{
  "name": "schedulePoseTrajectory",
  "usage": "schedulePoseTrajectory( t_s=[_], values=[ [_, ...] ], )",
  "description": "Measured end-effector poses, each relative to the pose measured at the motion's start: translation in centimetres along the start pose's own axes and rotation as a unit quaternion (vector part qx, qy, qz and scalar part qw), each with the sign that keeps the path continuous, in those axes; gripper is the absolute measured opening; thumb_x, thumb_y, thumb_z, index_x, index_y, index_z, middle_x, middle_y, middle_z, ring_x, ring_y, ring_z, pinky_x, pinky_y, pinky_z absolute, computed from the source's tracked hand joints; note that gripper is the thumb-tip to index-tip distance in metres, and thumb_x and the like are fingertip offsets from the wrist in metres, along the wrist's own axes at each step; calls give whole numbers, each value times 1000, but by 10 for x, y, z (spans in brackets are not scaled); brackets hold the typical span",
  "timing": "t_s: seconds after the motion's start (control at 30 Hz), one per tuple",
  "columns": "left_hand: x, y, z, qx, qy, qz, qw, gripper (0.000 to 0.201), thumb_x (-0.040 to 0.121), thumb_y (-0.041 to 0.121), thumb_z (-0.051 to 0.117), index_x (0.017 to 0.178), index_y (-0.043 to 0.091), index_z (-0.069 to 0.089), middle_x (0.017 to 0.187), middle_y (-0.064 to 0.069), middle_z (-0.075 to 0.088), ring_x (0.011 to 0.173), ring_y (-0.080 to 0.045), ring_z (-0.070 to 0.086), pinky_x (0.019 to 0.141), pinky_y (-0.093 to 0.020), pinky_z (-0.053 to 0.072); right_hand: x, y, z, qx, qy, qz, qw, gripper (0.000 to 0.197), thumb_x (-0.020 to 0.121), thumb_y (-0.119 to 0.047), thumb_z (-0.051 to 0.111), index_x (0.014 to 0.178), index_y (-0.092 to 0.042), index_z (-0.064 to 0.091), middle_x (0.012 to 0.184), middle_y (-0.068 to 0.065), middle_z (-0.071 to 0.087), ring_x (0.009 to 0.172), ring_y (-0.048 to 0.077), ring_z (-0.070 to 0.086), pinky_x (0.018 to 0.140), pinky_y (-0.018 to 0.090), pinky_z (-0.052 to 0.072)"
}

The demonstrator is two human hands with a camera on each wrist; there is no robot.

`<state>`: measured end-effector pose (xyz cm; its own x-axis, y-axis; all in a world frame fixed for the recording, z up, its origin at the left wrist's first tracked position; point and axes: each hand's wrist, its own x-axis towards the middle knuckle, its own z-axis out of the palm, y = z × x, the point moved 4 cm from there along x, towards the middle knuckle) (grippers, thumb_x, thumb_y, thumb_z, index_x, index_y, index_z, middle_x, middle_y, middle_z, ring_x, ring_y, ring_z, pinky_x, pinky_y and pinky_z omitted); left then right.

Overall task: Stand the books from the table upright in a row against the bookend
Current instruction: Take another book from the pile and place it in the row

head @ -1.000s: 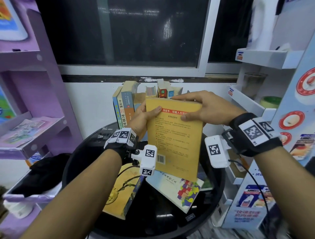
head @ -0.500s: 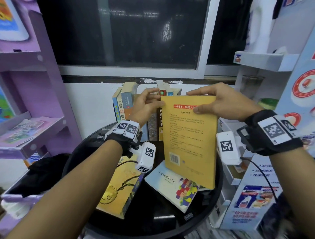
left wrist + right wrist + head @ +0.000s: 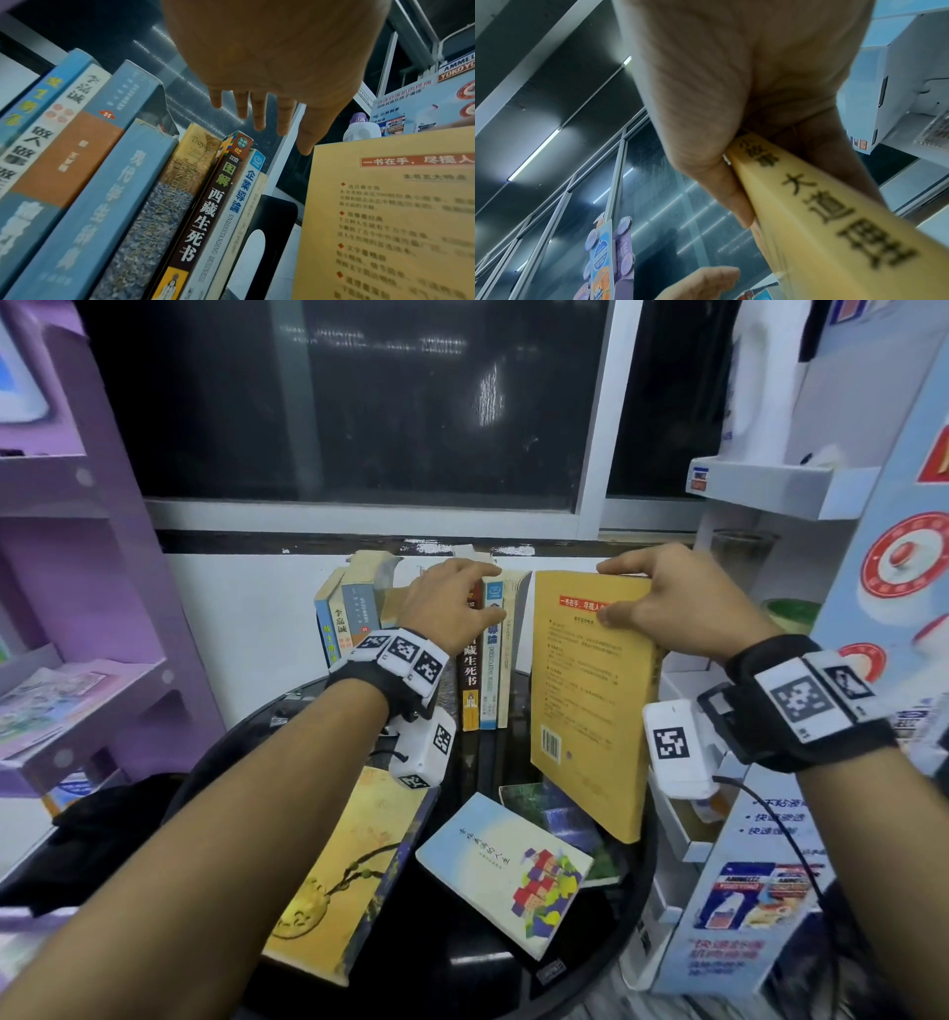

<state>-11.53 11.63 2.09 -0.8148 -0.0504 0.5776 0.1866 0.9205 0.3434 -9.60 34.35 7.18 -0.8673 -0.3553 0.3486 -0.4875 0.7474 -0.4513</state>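
Note:
My right hand (image 3: 662,608) grips the top edge of a yellow book (image 3: 585,701), holding it upright above the round black table (image 3: 462,963), just right of the standing row. The thumb is on its back cover and the fingers go over the top; its spine (image 3: 821,213) runs out of my palm. My left hand (image 3: 447,608) lies with straight fingers on the tops of the row of upright books (image 3: 485,670). A black bookend (image 3: 272,233) stands at the row's right end, beside the yellow book (image 3: 385,213). Flat on the table lie a gold-cover book (image 3: 349,880), a light blue book (image 3: 506,865) and a green one (image 3: 560,819) under it.
A purple shelf unit (image 3: 77,608) stands at the left with a black bag (image 3: 102,824) below it. White display shelves (image 3: 770,490) and a printed carton stand (image 3: 873,711) crowd the table's right side. A dark window and white wall lie behind the row.
The yellow book has moved right and turned more upright in my right hand. My left hand has let go of it and moved onto the tops of the standing books.

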Motion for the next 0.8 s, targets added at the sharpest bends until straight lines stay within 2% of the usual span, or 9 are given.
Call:
schedulePoseTrajectory(
  t_s=[0.1,0.2,0.3,0.5,0.6,0.8],
  values=[
    [11,-4,6,26,-12,2,1000,53,85,43,62,135,29,48,141,1,47,131,-20,39,109,-46,32,7,5,6,16,27,17,999,54,87,-26,70,137,-24,51,126,4,60,101,20,60,79,34,53],
    [24,-5,7,35,-10,10,999,55,83,43,63,135,30,48,143,1,45,133,-20,36,111,-48,29,16,8,15,35,36,30,998,56,87,-26,69,139,-26,48,124,2,61,98,16,57,81,36,52],
    [35,-7,9,41,-14,10,999,57,83,43,65,135,31,47,144,1,44,135,-20,34,112,-49,27,25,9,22,50,46,32,997,55,88,-24,68,139,-25,48,124,2,62,103,18,59,85,38,53],
    [57,-7,17,81,-44,34,995,58,83,47,64,136,34,46,146,3,42,136,-19,33,113,-48,25,49,10,33,52,51,30,997,54,88,-25,68,139,-23,50,126,3,61,101,17,58,77,29,47],
    [66,-9,24,103,-78,38,991,58,82,52,64,135,36,47,147,5,41,137,-18,31,112,-54,23,62,12,40,47,42,38,997,55,88,-26,69,139,-27,49,126,3,61,108,21,59,77,30,47],
    [77,-16,36,136,-141,33,980,58,76,56,68,130,42,51,155,9,30,147,-21,11,114,-63,6,83,15,50,43,50,51,997,54,88,-24,68,139,-26,49,127,4,60,109,23,59,82,36,51]
  ],
)
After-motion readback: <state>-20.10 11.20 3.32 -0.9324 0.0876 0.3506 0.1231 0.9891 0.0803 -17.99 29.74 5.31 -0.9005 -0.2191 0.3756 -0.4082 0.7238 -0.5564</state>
